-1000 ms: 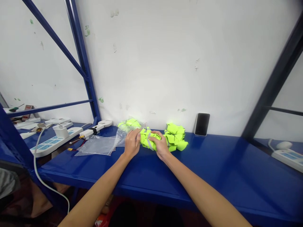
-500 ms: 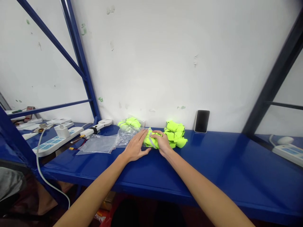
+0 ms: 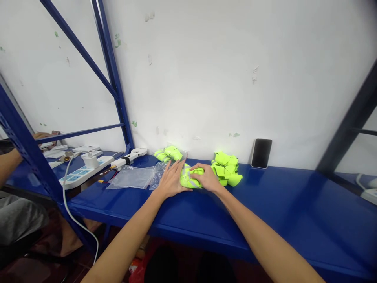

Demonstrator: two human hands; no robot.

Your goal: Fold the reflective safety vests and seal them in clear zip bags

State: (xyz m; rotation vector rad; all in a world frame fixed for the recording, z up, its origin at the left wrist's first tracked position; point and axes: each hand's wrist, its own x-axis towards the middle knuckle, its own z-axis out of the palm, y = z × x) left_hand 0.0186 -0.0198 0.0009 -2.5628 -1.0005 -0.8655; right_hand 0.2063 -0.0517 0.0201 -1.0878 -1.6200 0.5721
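Observation:
A folded fluorescent yellow-green reflective vest point(image 3: 188, 181) with pale stripes lies on the blue shelf, between my hands. My right hand point(image 3: 207, 179) presses on it from the right, its fingers curled over the fabric. My left hand point(image 3: 172, 181) rests with fingers spread on a clear plastic bag point(image 3: 156, 175), against the vest's left side. Whether the vest is partly inside the bag, I cannot tell. A looser heap of the same yellow-green fabric point(image 3: 226, 167) sits just right of my right hand. Behind my left hand lies another yellow-green bundle point(image 3: 172, 152), seemingly in clear plastic.
Flat clear bags point(image 3: 129, 177) lie to the left, beside a white handheld fan point(image 3: 135, 154) and wires. A white power strip point(image 3: 85, 171) spans the shelf's left end near a blue upright point(image 3: 119, 86). A dark-screened phone point(image 3: 261, 153) leans on the wall. Another person's arm point(image 3: 10, 165) shows far left.
My view has turned slightly left, so things appear further right. My left fingers have spread wider over the bag, and my right hand has curled more tightly on the vest.

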